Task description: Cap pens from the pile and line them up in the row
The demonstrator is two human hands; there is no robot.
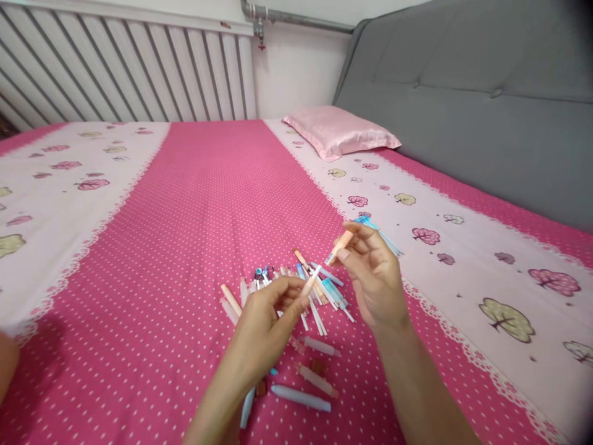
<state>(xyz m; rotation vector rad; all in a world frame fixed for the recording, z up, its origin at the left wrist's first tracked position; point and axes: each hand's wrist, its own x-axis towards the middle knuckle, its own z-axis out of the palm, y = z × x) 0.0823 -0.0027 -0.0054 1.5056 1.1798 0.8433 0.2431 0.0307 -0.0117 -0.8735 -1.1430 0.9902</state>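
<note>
My left hand (271,324) pinches a small peach pen part with a white tip (311,281) between thumb and fingers. In my right hand (377,281), a peach-orange pen barrel (340,246) with a barcode label is gripped, its labelled end facing the white tip. The two parts are close but apart. Below and behind both hands lies a loose pile of pen parts (334,293), with white sticks, blue pieces and peach pieces. A group of light-blue pens or sticks (382,235) rests just past my right hand, which partly covers it.
Nearer to me lie a pale blue pen barrel (301,397), a frosted pinkish barrel (317,380) and small brown pieces. The bed has a pink dotted sheet (208,179). A pink pillow (343,130), a grey headboard (472,93) and a white radiator (139,68) stand farther off.
</note>
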